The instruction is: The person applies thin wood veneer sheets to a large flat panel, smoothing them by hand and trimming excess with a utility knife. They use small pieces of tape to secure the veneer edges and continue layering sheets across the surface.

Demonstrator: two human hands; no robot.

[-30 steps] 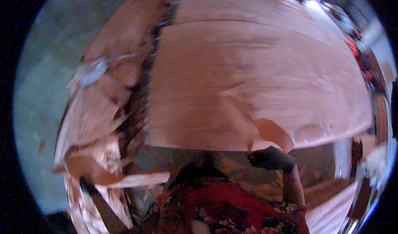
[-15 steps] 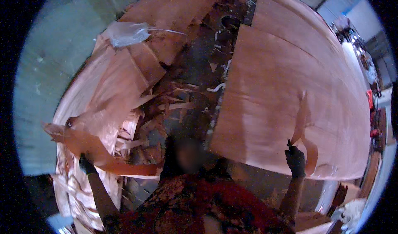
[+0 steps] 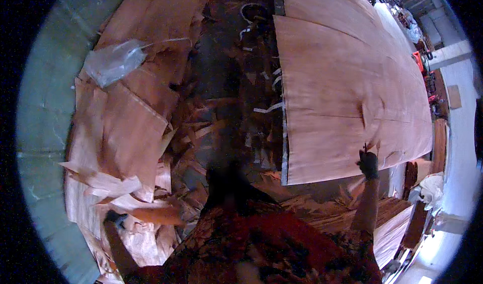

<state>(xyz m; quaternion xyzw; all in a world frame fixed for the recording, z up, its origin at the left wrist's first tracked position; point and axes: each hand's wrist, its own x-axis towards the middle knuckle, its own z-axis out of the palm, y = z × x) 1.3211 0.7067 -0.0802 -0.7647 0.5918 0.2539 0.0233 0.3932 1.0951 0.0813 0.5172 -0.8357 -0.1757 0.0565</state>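
Note:
My right hand (image 3: 368, 165), in a dark glove, is closed round a small, dark, thin tool (image 3: 366, 147) whose kind I cannot make out. It is over the near edge of a large reddish-brown wood veneer sheet (image 3: 322, 93) on the right stack. A curled, torn patch (image 3: 371, 112) shows in the sheet beyond that hand. At the lower left my left hand (image 3: 115, 216), also dark-gloved, has its fingers apart and appears to hold nothing. Beside it are a pale pointed veneer piece (image 3: 108, 183) and an orange-brown veneer strip (image 3: 153, 214), above the left pile.
Between the stacks runs a dark gap (image 3: 221, 103) littered with veneer scraps. Clear plastic film (image 3: 114, 63) lies on the left veneer pile (image 3: 121, 128), against a greenish wall (image 3: 43, 133). More veneer (image 3: 392, 218) is stacked at the lower right.
My left hand has come away from the long veneer strip it held and moved lower. My right hand has moved forward along with the tool. The view has turned to the right.

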